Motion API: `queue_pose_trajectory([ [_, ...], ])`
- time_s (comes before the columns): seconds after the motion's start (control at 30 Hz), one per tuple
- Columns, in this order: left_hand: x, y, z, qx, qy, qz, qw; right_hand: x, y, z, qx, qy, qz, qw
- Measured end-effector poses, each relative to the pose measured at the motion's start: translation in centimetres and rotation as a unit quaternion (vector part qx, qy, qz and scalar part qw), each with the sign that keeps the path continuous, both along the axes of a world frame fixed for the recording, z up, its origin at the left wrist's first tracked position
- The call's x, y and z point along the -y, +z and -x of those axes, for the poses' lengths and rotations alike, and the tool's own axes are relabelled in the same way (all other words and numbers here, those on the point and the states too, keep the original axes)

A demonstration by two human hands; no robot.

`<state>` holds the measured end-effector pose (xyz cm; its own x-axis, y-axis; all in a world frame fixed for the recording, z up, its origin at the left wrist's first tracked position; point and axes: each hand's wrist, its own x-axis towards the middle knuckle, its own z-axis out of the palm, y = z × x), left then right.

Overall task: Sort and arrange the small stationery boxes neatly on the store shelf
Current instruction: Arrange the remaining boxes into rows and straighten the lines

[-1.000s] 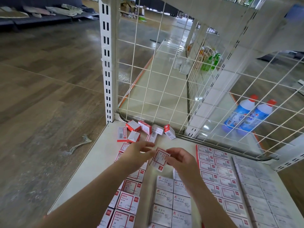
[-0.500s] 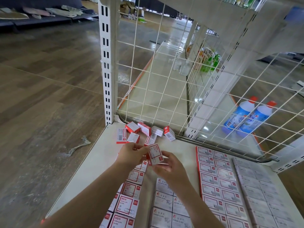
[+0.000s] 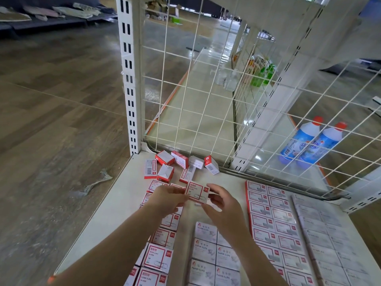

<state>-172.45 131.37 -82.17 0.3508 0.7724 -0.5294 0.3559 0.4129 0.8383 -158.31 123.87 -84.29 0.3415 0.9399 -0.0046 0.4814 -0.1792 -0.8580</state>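
A small red-and-white paper-clip box (image 3: 197, 191) is held above the cream shelf (image 3: 115, 209), label facing me. My left hand (image 3: 167, 198) pinches its left edge and my right hand (image 3: 221, 200) holds its right side with thumb and fingers. Beneath my left hand runs a column of matching red-bordered boxes (image 3: 158, 256). Under my right forearm lie white paper-clip boxes (image 3: 206, 247) in rows. A loose heap of red-and-white boxes (image 3: 179, 166) sits at the back left of the shelf, some tipped on their sides.
A neat grid of red-edged boxes (image 3: 272, 217) and paler boxes (image 3: 327, 234) fills the shelf's right side. A white wire mesh back (image 3: 198, 104) and slotted upright post (image 3: 128, 79) bound the shelf. Two blue bottles (image 3: 313, 141) stand behind the mesh.
The box has turned from tilted to label-up between both hands, and the hands have shifted slightly toward the back of the shelf.
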Motion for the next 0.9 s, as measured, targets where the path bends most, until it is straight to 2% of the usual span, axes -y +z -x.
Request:
queue_pose_trajectory([
  [0.17,0.1,-0.2,-0.3,-0.054,-0.042,-0.055,0.996,-0.2,-0.4,-0.2,0.038,0.009,0.003,0.999],
  [0.33,0.0,-0.5,-0.2,-0.055,-0.055,-0.062,0.995,-0.3,-0.6,-0.5,0.042,0.021,0.006,0.999],
  [0.6,-1.1,-1.6,0.0,-0.062,-0.033,-0.062,0.996,-1.4,-1.5,-0.5,0.0,0.015,0.024,1.0],
  [0.7,-2.0,-2.3,0.8,-0.115,0.015,-0.104,0.988,-2.6,-1.8,-0.5,-0.01,0.006,0.042,0.999],
  [0.8,-2.8,-2.6,2.2,-0.178,0.04,-0.142,0.973,-4.2,-1.5,0.1,0.007,0.013,0.021,1.0],
  [0.9,-3.2,-2.7,3.3,-0.228,0.02,-0.16,0.96,-6.4,-1.6,0.5,0.071,0.004,0.017,0.997],
])
